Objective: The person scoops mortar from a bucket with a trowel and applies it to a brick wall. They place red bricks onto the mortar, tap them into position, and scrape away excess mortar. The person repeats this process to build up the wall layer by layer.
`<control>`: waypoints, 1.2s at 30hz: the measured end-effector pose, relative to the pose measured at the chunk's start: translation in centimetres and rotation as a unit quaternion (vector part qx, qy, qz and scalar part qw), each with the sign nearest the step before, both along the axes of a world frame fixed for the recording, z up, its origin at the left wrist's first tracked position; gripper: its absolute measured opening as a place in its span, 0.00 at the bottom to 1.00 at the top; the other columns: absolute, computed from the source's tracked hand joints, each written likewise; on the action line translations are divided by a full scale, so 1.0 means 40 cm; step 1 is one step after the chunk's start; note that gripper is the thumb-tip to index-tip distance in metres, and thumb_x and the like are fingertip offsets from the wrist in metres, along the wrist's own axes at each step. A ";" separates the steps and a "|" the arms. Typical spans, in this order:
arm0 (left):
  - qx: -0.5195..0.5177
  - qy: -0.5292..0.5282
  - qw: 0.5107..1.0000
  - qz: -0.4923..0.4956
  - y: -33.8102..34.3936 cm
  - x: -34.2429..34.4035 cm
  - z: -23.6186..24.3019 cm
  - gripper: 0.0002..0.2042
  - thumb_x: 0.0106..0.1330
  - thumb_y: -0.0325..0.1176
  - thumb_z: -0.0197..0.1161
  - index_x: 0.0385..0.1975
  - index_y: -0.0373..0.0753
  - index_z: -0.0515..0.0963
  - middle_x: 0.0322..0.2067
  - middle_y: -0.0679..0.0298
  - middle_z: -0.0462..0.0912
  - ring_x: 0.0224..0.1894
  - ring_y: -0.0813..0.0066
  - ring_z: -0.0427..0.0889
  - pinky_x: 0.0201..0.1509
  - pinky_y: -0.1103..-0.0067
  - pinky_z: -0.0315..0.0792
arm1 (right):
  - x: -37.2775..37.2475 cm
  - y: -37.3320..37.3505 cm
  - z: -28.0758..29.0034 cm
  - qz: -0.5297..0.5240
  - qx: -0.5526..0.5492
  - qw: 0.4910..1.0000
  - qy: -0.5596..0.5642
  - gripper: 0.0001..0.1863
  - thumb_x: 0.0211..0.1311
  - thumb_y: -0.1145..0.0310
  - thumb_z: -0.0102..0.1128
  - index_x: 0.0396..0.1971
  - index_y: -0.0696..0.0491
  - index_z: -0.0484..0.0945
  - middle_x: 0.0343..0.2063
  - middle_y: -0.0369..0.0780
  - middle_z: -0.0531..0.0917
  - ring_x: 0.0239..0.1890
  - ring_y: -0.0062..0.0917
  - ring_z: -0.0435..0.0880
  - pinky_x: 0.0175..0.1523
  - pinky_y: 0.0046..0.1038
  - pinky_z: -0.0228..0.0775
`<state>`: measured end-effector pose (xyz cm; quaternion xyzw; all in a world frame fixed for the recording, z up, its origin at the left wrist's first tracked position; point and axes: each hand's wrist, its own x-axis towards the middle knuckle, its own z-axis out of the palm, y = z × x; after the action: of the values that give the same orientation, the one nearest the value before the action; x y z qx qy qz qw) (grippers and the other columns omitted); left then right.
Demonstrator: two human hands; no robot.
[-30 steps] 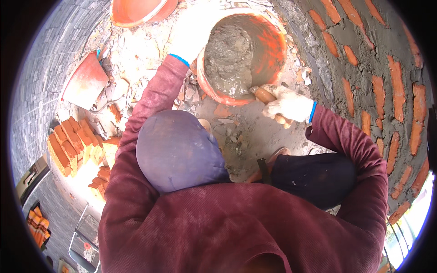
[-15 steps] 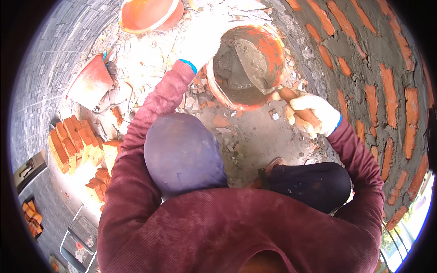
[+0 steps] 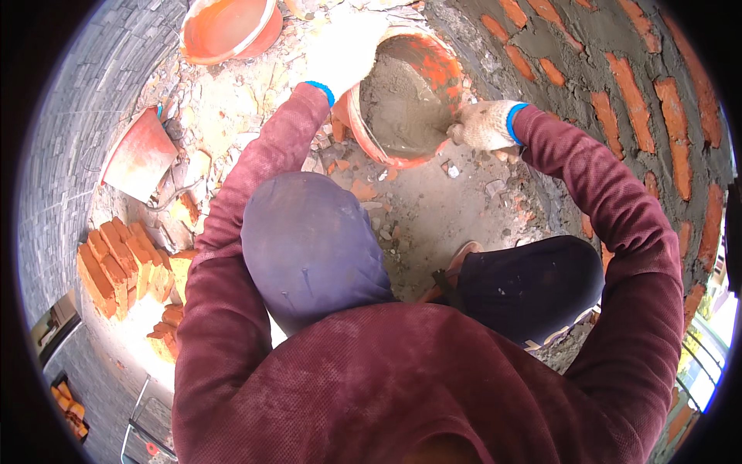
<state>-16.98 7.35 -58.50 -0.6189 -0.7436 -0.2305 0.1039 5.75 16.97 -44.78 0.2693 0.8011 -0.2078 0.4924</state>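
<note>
An orange bucket (image 3: 358,116) holds wet grey mortar (image 3: 398,100) in front of me at top centre. My left hand (image 3: 344,48), in a white glove, is at the bucket's left rim, washed out by glare, so its fingers are unclear. My right hand (image 3: 479,125), in a dirty white glove, is closed at the right rim on the trowel seen in the earlier frames; its handle is mostly hidden now, and the blade cannot be made out clearly in the mortar.
Two stacked orange basins (image 3: 230,27) stand upper left, an orange tub (image 3: 137,155) below them. Brick stacks (image 3: 116,267) lie at left. A mortared brick wall (image 3: 634,93) rises at right, a grey tiled wall (image 3: 62,170) at left. Rubble covers the floor (image 3: 417,209) between my legs.
Half a second ago the trowel blade showed across the bucket; since then my right hand has moved forward and left to the rim, and the blade has dropped into the mortar.
</note>
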 end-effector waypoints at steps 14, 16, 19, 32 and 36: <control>-0.058 0.011 0.998 0.021 -0.009 -0.098 -0.027 0.17 0.66 0.28 0.56 0.53 0.43 0.80 0.49 0.53 0.83 0.52 0.52 0.82 0.56 0.61 0.76 | -0.011 0.010 -0.039 0.284 0.258 0.888 0.252 0.17 0.73 0.59 0.52 0.47 0.56 0.81 0.28 0.48 0.87 0.33 0.41 0.90 0.42 0.43 0.83; 0.025 -0.141 0.990 0.003 -0.014 -0.047 0.041 0.18 0.70 0.31 0.53 0.57 0.38 0.78 0.50 0.46 0.83 0.54 0.46 0.81 0.60 0.59 0.74 | 0.014 0.062 -0.009 0.293 0.316 0.840 0.331 0.15 0.72 0.59 0.53 0.40 0.57 0.79 0.21 0.46 0.85 0.28 0.39 0.89 0.37 0.41 0.82; 0.101 -0.139 0.985 -0.006 -0.027 -0.034 0.026 0.17 0.72 0.32 0.52 0.56 0.34 0.78 0.49 0.42 0.83 0.53 0.43 0.80 0.59 0.58 0.73 | -0.003 0.079 -0.060 0.245 0.260 0.905 0.231 0.12 0.65 0.66 0.57 0.41 0.58 0.79 0.26 0.48 0.86 0.32 0.40 0.90 0.39 0.42 0.82; 0.019 -0.033 0.999 -0.018 -0.048 -0.152 -0.042 0.14 0.71 0.29 0.52 0.52 0.38 0.80 0.43 0.50 0.85 0.46 0.50 0.84 0.54 0.61 0.77 | 0.030 -0.017 -0.070 0.179 0.151 0.893 0.383 0.18 0.74 0.61 0.53 0.55 0.57 0.78 0.26 0.45 0.87 0.29 0.34 0.89 0.37 0.34 0.82; 0.034 -0.077 0.995 -0.054 -0.039 -0.174 -0.044 0.13 0.70 0.28 0.53 0.49 0.37 0.80 0.43 0.48 0.85 0.46 0.49 0.84 0.53 0.62 0.78 | -0.038 0.070 -0.088 0.171 0.253 0.842 0.444 0.20 0.80 0.57 0.40 0.48 0.51 0.80 0.30 0.44 0.87 0.33 0.35 0.88 0.38 0.37 0.80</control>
<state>-23.95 5.79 -60.25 -0.6347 -0.7066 -0.3082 0.0545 4.22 19.77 -48.29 0.1221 0.9921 -0.0073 0.0262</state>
